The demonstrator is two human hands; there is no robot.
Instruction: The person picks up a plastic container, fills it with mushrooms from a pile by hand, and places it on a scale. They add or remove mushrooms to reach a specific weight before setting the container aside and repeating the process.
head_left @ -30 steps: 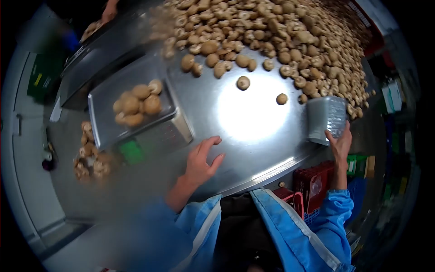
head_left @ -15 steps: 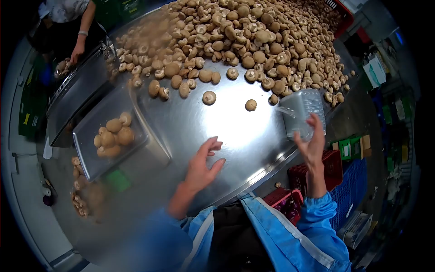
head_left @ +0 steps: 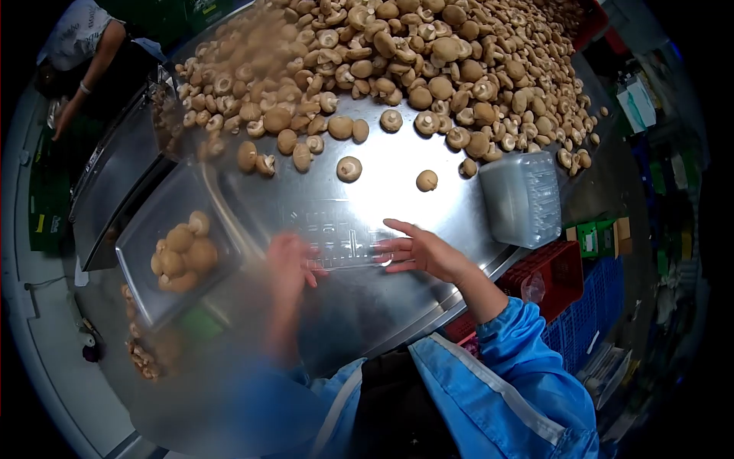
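Note:
A clear plastic tray point(head_left: 336, 222) lies in front of me on the steel table, its ribbed bottom faintly visible. At its right near corner my right hand point(head_left: 428, 254) has its fingers stretched and spread, the fingertips right at the rim. My left hand point(head_left: 287, 264), partly blurred, is at the tray's left near corner with its fingers apart. A stack of clear plastic trays point(head_left: 520, 200) stands to the right. Beyond the single tray, loose shiitake mushrooms point(head_left: 349, 169) dot the steel.
A large heap of shiitake mushrooms point(head_left: 451, 69) covers the far part of the steel table point(head_left: 252, 203). On the left, a shallow pan point(head_left: 145, 264) holds several mushrooms. Red crates point(head_left: 562, 279) and a blue crate point(head_left: 589, 306) are below the right edge. Another person's arm point(head_left: 99, 65) shows upper left.
My right hand has moved left from the tray stack, and a single clear tray now lies between my hands. My left hand has shifted left. The other person's hand has moved left.

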